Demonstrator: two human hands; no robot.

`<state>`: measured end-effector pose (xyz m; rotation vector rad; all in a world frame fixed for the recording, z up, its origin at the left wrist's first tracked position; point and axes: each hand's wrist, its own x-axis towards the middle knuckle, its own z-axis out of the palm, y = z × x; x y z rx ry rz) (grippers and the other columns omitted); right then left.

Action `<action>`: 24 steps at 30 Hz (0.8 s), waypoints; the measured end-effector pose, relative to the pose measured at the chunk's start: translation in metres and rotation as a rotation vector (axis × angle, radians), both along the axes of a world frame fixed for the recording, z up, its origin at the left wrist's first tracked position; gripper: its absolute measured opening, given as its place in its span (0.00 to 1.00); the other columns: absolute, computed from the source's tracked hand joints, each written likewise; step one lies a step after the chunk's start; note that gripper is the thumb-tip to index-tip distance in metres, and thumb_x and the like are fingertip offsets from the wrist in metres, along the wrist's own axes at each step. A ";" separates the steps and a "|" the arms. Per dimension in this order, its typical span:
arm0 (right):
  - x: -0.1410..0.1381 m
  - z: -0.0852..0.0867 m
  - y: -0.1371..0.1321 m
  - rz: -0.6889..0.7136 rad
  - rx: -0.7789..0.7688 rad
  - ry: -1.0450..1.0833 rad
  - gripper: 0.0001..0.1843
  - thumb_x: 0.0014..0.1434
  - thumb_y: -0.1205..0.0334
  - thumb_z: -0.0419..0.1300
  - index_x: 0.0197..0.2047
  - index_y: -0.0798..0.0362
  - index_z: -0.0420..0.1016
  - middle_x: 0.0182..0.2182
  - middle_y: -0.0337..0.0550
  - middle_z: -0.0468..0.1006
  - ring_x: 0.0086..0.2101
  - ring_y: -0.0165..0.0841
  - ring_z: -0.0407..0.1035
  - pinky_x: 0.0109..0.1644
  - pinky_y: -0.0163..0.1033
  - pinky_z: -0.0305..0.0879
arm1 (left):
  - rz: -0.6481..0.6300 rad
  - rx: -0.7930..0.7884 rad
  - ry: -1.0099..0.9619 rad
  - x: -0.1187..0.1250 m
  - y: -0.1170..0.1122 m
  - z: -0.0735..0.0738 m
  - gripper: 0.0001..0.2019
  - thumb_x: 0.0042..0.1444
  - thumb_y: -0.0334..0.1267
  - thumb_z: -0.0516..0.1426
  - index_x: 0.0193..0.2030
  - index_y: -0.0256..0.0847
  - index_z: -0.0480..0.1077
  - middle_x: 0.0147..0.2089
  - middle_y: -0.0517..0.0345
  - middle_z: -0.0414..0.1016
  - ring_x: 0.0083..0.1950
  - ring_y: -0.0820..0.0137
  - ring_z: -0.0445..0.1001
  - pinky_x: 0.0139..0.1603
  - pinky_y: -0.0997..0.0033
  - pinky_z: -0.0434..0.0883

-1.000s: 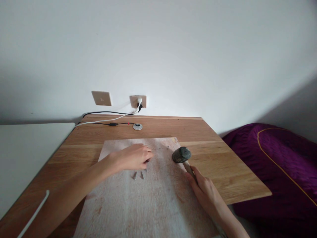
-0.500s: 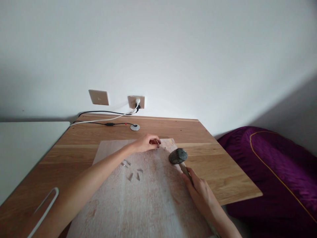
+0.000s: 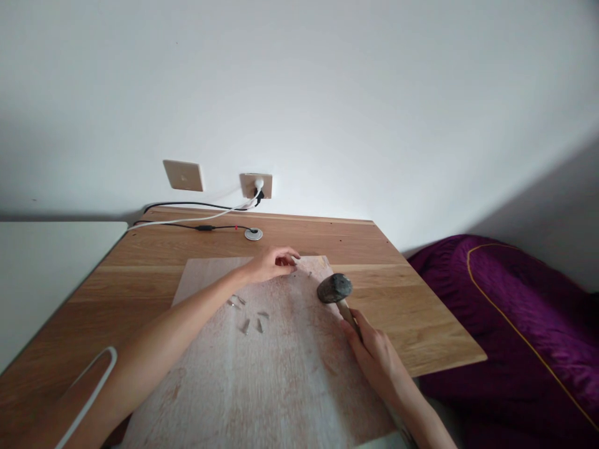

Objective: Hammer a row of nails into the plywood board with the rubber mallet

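My right hand (image 3: pixel 374 349) grips the wooden handle (image 3: pixel 349 318) of a mallet with a dark, worn head (image 3: pixel 335 289). The head hovers over the right edge of a pale wooden board (image 3: pixel 262 386). Near the board's far edge is my left hand (image 3: pixel 271 264), its thumb and forefinger apart and nothing visible between them. Just right of those fingertips, a small nail-like piece (image 3: pixel 309 273) shows at the board's surface. Several loose metal nails (image 3: pixel 259 325) lie on the board, right of my left forearm.
The board rests on a wooden table (image 3: pixel 421 312) against a white wall. Black and white cables run from a wall socket (image 3: pixel 264 185) to the left, past a round cable grommet (image 3: pixel 253 234). A white panel (image 3: pixel 56 274) stands left, purple fabric (image 3: pixel 468 299) right.
My left thumb and forefinger have spread apart a little. The mallet has barely moved. The whole view has shifted slightly, with the scene a bit higher in the picture.
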<state>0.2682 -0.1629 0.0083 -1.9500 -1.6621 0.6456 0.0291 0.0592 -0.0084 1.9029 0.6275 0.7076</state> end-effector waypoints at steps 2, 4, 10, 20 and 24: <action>-0.001 0.001 0.000 -0.001 0.024 -0.006 0.25 0.71 0.45 0.46 0.56 0.52 0.73 0.41 0.52 0.87 0.44 0.48 0.83 0.45 0.44 0.72 | 0.017 0.016 0.009 -0.001 -0.001 0.000 0.15 0.56 0.42 0.66 0.48 0.37 0.78 0.37 0.54 0.83 0.33 0.71 0.74 0.37 0.72 0.66; -0.002 0.001 0.000 0.009 0.031 -0.008 0.24 0.71 0.45 0.46 0.55 0.51 0.74 0.40 0.51 0.87 0.43 0.48 0.83 0.44 0.43 0.72 | 0.024 0.026 0.015 -0.001 -0.001 0.001 0.14 0.56 0.43 0.66 0.45 0.37 0.79 0.36 0.54 0.82 0.33 0.71 0.73 0.36 0.72 0.66; -0.002 0.002 -0.001 0.008 0.043 -0.005 0.24 0.72 0.45 0.46 0.56 0.50 0.74 0.43 0.52 0.87 0.47 0.48 0.82 0.46 0.43 0.73 | 0.022 -0.005 -0.005 -0.002 -0.002 0.002 0.15 0.55 0.46 0.67 0.43 0.37 0.79 0.35 0.55 0.81 0.35 0.70 0.75 0.37 0.72 0.67; -0.002 0.004 -0.001 0.020 0.027 -0.006 0.24 0.73 0.45 0.45 0.57 0.51 0.72 0.44 0.54 0.86 0.48 0.50 0.82 0.48 0.45 0.73 | 0.141 -0.321 -0.238 -0.006 0.001 0.005 0.21 0.44 0.47 0.73 0.42 0.36 0.79 0.39 0.54 0.81 0.41 0.69 0.76 0.47 0.68 0.70; -0.002 0.003 -0.001 0.014 0.033 -0.006 0.25 0.72 0.45 0.46 0.57 0.51 0.74 0.44 0.53 0.86 0.47 0.49 0.82 0.47 0.44 0.73 | 0.188 -0.386 -0.340 -0.009 0.000 0.009 0.21 0.43 0.46 0.74 0.40 0.37 0.79 0.38 0.56 0.80 0.41 0.70 0.74 0.48 0.68 0.68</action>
